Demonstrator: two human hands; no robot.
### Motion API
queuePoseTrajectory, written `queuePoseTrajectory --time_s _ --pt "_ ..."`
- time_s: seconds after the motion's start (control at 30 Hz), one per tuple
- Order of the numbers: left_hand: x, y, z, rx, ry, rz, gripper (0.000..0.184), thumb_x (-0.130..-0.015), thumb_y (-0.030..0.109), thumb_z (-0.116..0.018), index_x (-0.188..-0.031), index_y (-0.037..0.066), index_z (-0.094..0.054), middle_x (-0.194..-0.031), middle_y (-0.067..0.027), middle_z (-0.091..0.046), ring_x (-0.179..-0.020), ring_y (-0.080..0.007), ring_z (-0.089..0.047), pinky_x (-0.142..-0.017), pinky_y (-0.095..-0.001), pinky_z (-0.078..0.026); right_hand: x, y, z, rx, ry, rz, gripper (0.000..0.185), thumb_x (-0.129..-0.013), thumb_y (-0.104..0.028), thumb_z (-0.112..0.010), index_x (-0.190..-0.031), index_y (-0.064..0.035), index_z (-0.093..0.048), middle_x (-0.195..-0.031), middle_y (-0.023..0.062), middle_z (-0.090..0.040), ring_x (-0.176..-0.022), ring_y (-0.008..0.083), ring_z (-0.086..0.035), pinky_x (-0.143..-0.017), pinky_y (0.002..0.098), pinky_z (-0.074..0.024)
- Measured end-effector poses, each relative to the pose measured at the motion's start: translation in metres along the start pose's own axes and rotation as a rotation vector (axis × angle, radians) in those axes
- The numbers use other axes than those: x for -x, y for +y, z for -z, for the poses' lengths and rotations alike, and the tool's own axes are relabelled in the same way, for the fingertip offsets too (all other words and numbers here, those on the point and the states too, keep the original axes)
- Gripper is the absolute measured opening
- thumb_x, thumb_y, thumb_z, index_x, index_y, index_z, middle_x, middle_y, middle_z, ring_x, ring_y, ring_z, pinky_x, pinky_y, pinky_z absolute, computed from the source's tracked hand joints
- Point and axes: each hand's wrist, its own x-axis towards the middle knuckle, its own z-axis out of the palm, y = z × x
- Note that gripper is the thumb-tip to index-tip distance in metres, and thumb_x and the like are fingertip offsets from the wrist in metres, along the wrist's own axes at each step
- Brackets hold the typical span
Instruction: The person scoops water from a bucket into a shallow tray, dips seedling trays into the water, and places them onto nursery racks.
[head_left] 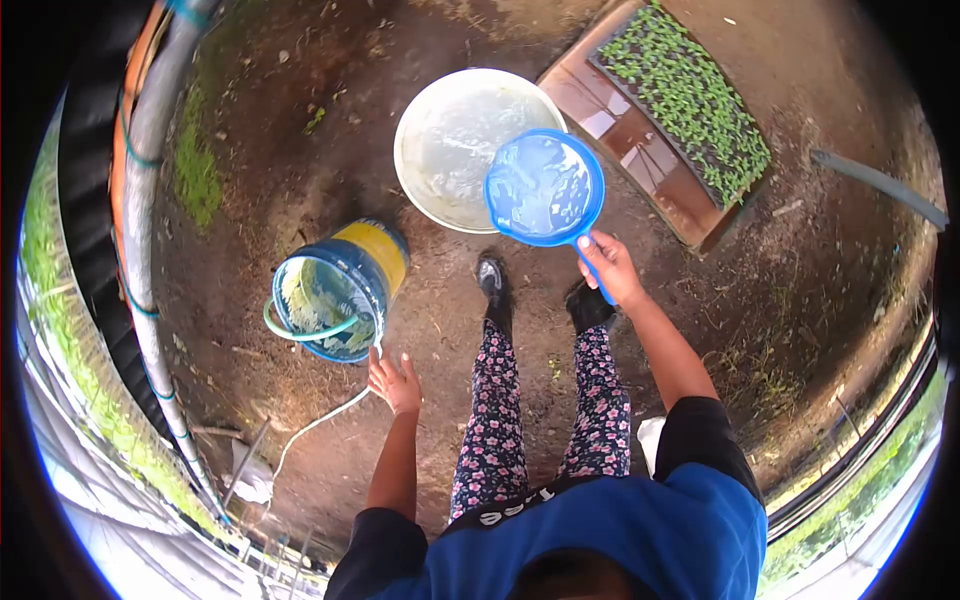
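A blue dipper (pixel 545 188) full of water is held by its handle in my right hand (pixel 610 268), over the right edge of a round white basin (pixel 450 150) with cloudy water in it. My left hand (pixel 394 382) is held out with its fingers apart and nothing in it, just below the rim of a blue and yellow bucket (pixel 375 255). The bucket leans on its side, its mouth toward me, with a pale green hose (pixel 318 332) looped at the opening. The hose runs past my left fingertips and down to the ground.
At the upper right a shallow brown tray (pixel 640 165) of water holds a seedling tray (pixel 690 100). A grey pipe (pixel 885 183) sticks in from the right. Along the left runs a pole (pixel 142 200). My black boots (pixel 495 285) stand on bare soil between bucket and tray.
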Motion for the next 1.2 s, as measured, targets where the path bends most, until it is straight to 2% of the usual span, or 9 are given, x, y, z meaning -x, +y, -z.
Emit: queuePoseTrajectory --time_s 0.3,0.57,0.73,1.0,1.2 --pt "0.021 0.038 0.005 -0.047 -0.046 -0.070 0.038 -0.081 0.031 -0.046 -0.112 0.011 -0.042 -0.127 -0.0103 -0.028 -0.116 -0.0272 -0.027 -0.092 -0.0439 -0.017 0.055 0.013 0.073 -0.068 0.267 0.062 0.028 -0.082 -0.030 -0.050 -0.089 -0.0030 -0.052 -0.053 -0.0001 -0.044 -0.038 0.0055 -0.037 -0.035 0.0189 -0.0295" --pt "0.030 0.053 -0.002 -0.093 -0.125 -0.072 0.038 -0.082 0.033 -0.043 -0.116 0.015 -0.039 -0.130 -0.0065 -0.025 -0.118 -0.0258 -0.024 -0.093 -0.0438 -0.016 0.004 0.071 0.168 0.005 0.504 -0.042 0.034 -0.079 -0.039 -0.052 -0.085 -0.0048 -0.053 -0.050 0.0005 -0.044 -0.034 0.0069 -0.037 -0.032 0.0208 -0.0296" --pt "0.039 0.054 -0.014 -0.178 -0.149 -0.023 0.039 -0.082 0.033 -0.043 -0.115 0.013 -0.039 -0.129 -0.0073 -0.026 -0.117 -0.0273 -0.024 -0.093 -0.0455 -0.015 -0.031 0.097 0.218 0.087 0.592 -0.124 0.042 -0.078 -0.042 -0.052 -0.097 -0.0052 -0.055 -0.049 0.0014 -0.044 -0.033 0.0079 -0.039 -0.031 0.0222 -0.0311" --pt "0.051 0.075 -0.024 -0.154 -0.180 -0.005 0.038 -0.080 0.030 -0.046 -0.112 0.009 -0.041 -0.130 -0.0086 -0.025 -0.116 -0.0306 -0.024 -0.094 -0.0486 -0.012 -0.043 0.106 0.256 0.207 0.696 -0.202 0.039 -0.077 -0.043 -0.052 -0.089 -0.0065 -0.058 -0.048 0.0019 -0.045 -0.035 0.0087 -0.042 -0.032 0.0231 -0.0336" --pt "0.052 0.094 -0.031 -0.109 -0.164 -0.074 0.037 -0.080 0.028 -0.047 -0.111 0.008 -0.042 -0.129 -0.0097 -0.024 -0.114 -0.0301 -0.026 -0.093 -0.0467 -0.015 -0.045 0.105 0.269 0.254 0.712 -0.212 0.037 -0.077 -0.041 -0.052 -0.088 -0.0055 -0.058 -0.047 0.0015 -0.046 -0.035 0.0089 -0.043 -0.032 0.0233 -0.0341"
